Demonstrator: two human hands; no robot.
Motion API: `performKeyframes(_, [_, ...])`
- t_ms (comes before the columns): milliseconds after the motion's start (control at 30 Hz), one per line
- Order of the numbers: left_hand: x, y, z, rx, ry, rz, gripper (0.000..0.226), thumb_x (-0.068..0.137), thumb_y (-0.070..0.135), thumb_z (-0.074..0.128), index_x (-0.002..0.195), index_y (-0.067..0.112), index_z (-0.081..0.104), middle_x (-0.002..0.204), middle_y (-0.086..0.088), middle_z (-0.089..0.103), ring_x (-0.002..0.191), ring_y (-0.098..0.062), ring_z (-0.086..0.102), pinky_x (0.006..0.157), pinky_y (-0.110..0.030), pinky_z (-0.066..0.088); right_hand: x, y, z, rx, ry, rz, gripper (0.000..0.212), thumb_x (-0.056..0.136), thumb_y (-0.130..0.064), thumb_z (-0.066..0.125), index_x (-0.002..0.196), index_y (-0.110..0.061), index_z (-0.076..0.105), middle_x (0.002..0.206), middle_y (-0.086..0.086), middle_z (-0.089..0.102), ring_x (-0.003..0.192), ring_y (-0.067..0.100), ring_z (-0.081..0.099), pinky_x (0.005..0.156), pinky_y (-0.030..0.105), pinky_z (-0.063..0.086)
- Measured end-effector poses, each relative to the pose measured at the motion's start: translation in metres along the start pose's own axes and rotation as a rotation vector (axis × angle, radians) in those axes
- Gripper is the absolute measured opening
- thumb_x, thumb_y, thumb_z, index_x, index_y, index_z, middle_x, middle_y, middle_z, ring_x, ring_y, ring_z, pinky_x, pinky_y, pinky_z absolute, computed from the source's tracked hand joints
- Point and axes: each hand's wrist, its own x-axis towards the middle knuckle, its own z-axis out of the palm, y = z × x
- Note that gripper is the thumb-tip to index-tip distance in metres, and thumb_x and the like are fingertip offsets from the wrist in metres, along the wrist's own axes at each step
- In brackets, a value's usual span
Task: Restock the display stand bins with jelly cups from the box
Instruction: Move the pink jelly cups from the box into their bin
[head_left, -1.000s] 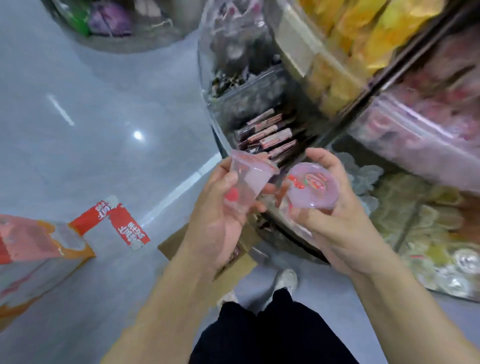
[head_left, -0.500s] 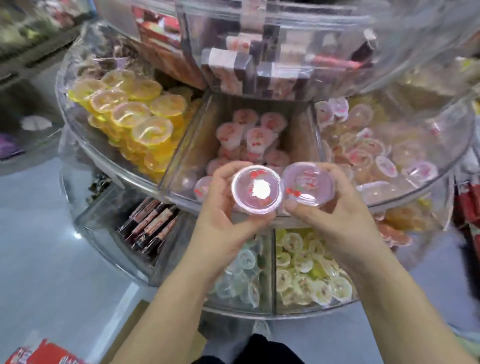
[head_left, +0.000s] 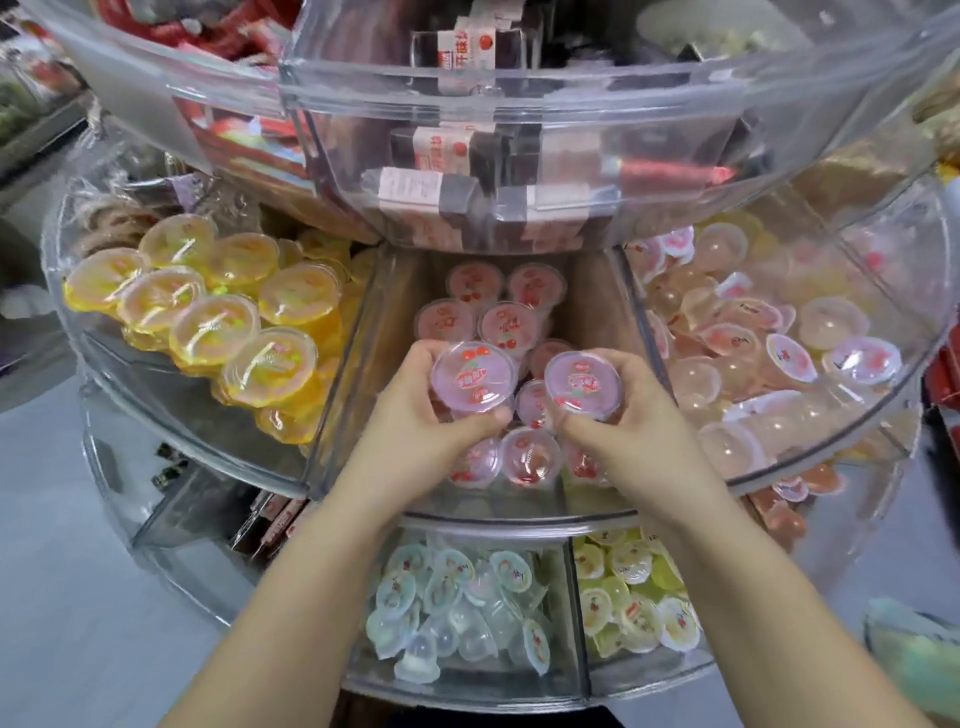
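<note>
The middle bin (head_left: 363, 364) of the clear round display stand (head_left: 779, 467) is the spot to look from. Right over it, the left hand (head_left: 415, 441) holds a pink jelly cup (head_left: 474, 375) with its lid facing up — the fingers curl round the far side of the cup and the thumb presses the near side. Just beside it, the right hand (head_left: 628, 441) holds a second pink jelly cup (head_left: 583, 383) the same way, fingers curled behind and thumb pinching in front. The two cups sit close together but do not touch. Under the hands, the middle bin has more pink cherry jelly cups (head_left: 506, 325) lying in it, most with lids up. The bin to the left of the middle bin is full of yellow jelly cups (head_left: 249, 322). The bin to the right of it holds small pale pink jellies (head_left: 753, 338) in a jumbled pile. Below the middle bin, a lower tier holds small pale blue jellies (head_left: 452, 597), and next to those are small yellow-green jellies (head_left: 634, 592). Above the middle bin, the top tier holds dark wrapped snack bars (head_left: 457, 156) — the writing on them is too blurry to read.
</note>
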Motion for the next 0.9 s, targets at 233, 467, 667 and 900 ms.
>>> performKeyframes(233, [0.011, -0.003, -0.011, -0.028, -0.122, 0.013, 0.043, 0.07, 0.018, 0.078, 0.103, 0.035, 0.057, 0.098, 0.017, 0.068, 0.094, -0.001, 0.063, 0.081, -0.022, 0.05, 0.004, 0.003, 0.005, -0.042, 0.032, 0.118, 0.044, 0.076, -0.014, 0.074, 0.109, -0.027, 0.049, 0.104, -0.005, 0.062, 0.086, 0.001, 0.059, 0.072, 0.015, 0.048])
performKeyframes(467, [0.018, -0.012, -0.005, -0.315, -0.044, -0.149, 0.054, 0.059, 0.026, 0.077, 0.106, 0.03, 0.051, 0.086, 0.013, 0.071, 0.08, -0.002, 0.068, 0.064, -0.016, 0.052, 0.023, -0.002, 0.017, -0.589, 0.092, -0.039, 0.058, 0.083, -0.016, 0.064, 0.135, -0.012, 0.038, 0.135, 0.008, 0.044, 0.123, 0.022, 0.044, 0.096, 0.023, 0.031])
performKeyframes(667, [0.019, -0.017, -0.01, -0.063, -0.082, -0.052, 0.049, 0.06, 0.026, 0.086, 0.097, 0.036, 0.055, 0.089, 0.02, 0.068, 0.081, 0.005, 0.064, 0.064, -0.008, 0.048, 0.038, -0.004, 0.025, -0.827, 0.043, 0.001, 0.071, 0.084, 0.0, 0.052, 0.146, -0.015, 0.021, 0.144, 0.013, 0.031, 0.12, 0.033, 0.047, 0.09, 0.035, 0.04])
performKeyframes(900, [0.022, -0.022, -0.012, -0.022, -0.127, -0.035, 0.051, 0.067, 0.015, 0.081, 0.102, 0.043, 0.057, 0.098, 0.02, 0.067, 0.092, 0.004, 0.062, 0.07, -0.009, 0.048, 0.039, 0.005, 0.03, -0.961, 0.099, -0.024, 0.067, 0.086, -0.011, 0.054, 0.146, -0.018, 0.024, 0.137, 0.014, 0.035, 0.097, 0.036, 0.059, 0.077, 0.039, 0.048])
